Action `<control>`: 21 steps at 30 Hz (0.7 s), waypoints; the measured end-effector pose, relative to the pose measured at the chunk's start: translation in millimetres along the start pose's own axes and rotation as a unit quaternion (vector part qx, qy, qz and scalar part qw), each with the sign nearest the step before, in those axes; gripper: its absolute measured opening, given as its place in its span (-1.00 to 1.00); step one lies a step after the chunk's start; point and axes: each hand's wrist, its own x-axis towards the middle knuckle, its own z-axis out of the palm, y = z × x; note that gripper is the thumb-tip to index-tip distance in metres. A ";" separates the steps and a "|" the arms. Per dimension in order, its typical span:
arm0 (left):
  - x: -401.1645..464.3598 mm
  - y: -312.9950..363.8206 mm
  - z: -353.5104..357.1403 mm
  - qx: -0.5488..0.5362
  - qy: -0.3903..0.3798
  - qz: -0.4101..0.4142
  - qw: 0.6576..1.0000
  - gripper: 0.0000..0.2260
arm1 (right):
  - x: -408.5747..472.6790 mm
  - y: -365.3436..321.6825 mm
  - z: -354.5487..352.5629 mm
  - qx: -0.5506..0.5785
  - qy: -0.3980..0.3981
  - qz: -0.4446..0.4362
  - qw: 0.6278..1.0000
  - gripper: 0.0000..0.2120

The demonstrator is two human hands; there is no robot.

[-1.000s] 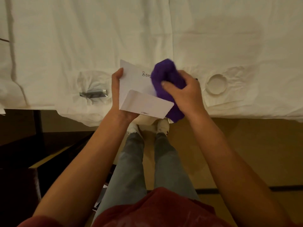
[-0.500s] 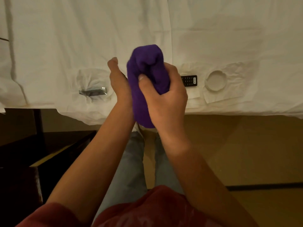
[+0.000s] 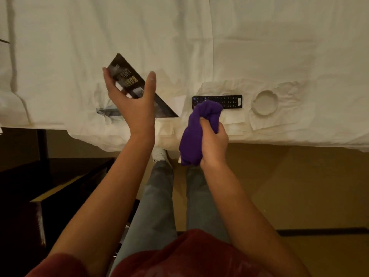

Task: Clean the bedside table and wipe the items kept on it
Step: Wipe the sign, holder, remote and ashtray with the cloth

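Observation:
My left hand [image 3: 131, 100] holds a folded card sign [image 3: 127, 80] over the edge of the white bed sheet [image 3: 199, 37]. Its dark printed face with pale lettering is turned up toward me. My right hand [image 3: 213, 144] is closed around a bunched purple cloth [image 3: 199, 124], held apart from the card, to its right. The cloth's top overlaps the near left end of a black remote control [image 3: 227, 101] lying on the sheet.
A round white dish [image 3: 265, 104] sits on crumpled tissue right of the remote. A shiny flat item [image 3: 105, 112] lies on the sheet, partly behind my left wrist. A dark bedside table [image 3: 40, 196] stands at lower left. My legs stand on tan floor.
The card has been turned from its white side to its dark printed side. My right hand with the cloth has come off the card and dropped down to the right.

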 end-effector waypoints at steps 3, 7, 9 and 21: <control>20.4 -17.4 5.7 0.097 0.024 0.102 0.990 0.09 | 8.8 3.4 -18.6 -0.002 0.008 -0.001 1.000 -0.93; 33.1 -44.6 17.2 0.225 0.038 0.184 0.956 0.12 | 20.9 7.1 -38.7 -0.020 0.021 -0.018 0.999 -0.94; 29.0 -58.5 19.0 0.256 0.032 0.187 0.948 0.13 | 25.2 9.1 -45.2 -0.017 0.026 -0.020 0.999 -0.92; 0.4 -54.9 1.7 0.322 0.065 0.156 0.932 0.22 | 31.2 9.8 -49.1 -0.023 -0.009 -0.041 0.999 -0.95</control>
